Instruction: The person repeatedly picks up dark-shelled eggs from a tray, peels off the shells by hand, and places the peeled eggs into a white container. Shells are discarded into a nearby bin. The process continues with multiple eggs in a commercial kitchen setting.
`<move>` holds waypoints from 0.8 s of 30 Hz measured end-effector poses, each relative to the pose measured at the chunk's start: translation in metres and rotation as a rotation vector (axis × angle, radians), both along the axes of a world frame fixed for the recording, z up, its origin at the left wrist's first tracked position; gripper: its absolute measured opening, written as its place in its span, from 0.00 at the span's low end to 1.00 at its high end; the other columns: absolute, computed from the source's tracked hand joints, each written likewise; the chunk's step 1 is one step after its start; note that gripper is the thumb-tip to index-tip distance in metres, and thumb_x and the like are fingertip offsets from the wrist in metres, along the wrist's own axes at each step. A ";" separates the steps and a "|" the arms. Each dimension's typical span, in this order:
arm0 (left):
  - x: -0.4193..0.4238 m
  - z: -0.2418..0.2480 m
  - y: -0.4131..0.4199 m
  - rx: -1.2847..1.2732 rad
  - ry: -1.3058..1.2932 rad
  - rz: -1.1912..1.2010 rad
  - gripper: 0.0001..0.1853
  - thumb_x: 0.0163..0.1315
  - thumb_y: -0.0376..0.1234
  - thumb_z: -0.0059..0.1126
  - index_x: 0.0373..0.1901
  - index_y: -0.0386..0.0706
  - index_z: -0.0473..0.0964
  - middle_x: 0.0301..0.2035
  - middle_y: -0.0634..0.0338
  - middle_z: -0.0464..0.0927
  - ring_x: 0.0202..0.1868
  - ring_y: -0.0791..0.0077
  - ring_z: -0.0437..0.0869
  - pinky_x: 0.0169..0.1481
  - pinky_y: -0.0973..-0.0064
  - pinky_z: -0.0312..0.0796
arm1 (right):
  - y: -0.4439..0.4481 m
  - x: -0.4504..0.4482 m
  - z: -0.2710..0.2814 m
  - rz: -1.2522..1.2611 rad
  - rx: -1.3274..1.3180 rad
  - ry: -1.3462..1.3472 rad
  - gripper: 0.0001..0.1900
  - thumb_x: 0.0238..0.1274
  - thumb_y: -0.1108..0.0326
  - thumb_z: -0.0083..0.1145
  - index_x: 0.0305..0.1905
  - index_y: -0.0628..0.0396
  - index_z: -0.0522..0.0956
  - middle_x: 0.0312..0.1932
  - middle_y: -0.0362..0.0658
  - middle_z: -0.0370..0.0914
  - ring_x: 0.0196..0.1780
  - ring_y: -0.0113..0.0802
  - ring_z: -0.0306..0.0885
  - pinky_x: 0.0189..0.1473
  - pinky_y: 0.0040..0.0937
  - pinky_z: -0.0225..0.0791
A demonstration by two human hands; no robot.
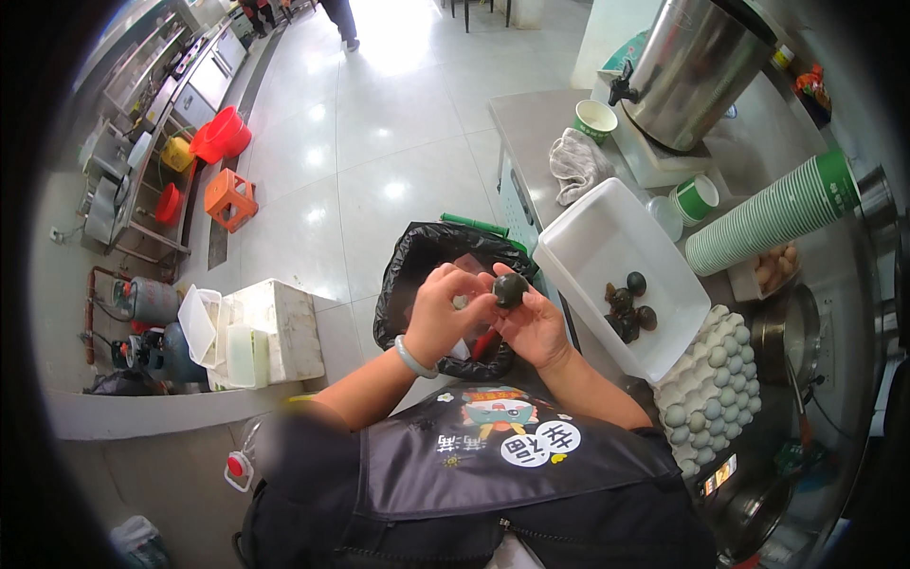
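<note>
A dark, glossy preserved egg [510, 291] rests in the fingers of my right hand [533, 328], above a bin lined with a black bag [398, 284]. My left hand [448, 302] is beside it, thumb and fingers close to the egg's left side; a small pale bit shows between those fingers, and whether they grip it is unclear. To the right, a white plastic tub [590, 249] holds several dark peeled eggs [623, 299]. Beyond the tub, a cardboard egg tray [686, 398] carries several pale bluish eggs [712, 409].
On the right counter [533, 121] are a grey cloth [577, 165], a paper cup [596, 119], a long stack of cups [771, 213], a steel urn [700, 71] and a phone [719, 475]. A foam box [284, 331] and an orange stool [231, 199] are left. A person's legs [340, 21] show far ahead.
</note>
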State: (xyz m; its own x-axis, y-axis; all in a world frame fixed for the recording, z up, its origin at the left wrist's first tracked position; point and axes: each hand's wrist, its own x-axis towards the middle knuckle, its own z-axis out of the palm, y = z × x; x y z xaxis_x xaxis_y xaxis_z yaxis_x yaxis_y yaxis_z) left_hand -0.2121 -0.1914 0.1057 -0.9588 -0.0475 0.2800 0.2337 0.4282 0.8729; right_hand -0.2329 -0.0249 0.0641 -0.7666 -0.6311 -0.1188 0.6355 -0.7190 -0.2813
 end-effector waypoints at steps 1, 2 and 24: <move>0.001 0.000 0.003 -0.017 0.015 0.005 0.06 0.46 0.28 0.65 0.23 0.38 0.75 0.25 0.57 0.72 0.28 0.68 0.74 0.32 0.74 0.68 | -0.001 0.000 0.001 -0.006 0.015 0.028 0.27 0.54 0.67 0.50 0.62 0.53 0.65 0.60 0.51 0.67 0.61 0.41 0.68 0.65 0.39 0.59; 0.002 -0.001 0.004 -0.033 0.030 0.011 0.06 0.46 0.27 0.64 0.24 0.37 0.75 0.26 0.57 0.72 0.28 0.70 0.74 0.33 0.76 0.68 | -0.002 0.001 0.001 -0.010 0.024 0.050 0.28 0.54 0.67 0.50 0.63 0.54 0.64 0.60 0.51 0.67 0.61 0.41 0.68 0.65 0.39 0.59; 0.002 -0.038 -0.029 -0.038 0.020 -0.013 0.04 0.55 0.24 0.53 0.24 0.33 0.75 0.27 0.54 0.73 0.29 0.67 0.75 0.34 0.75 0.67 | 0.025 -0.018 0.000 -0.115 0.252 0.185 0.23 0.59 0.66 0.51 0.59 0.57 0.65 0.56 0.52 0.70 0.57 0.40 0.71 0.55 0.35 0.68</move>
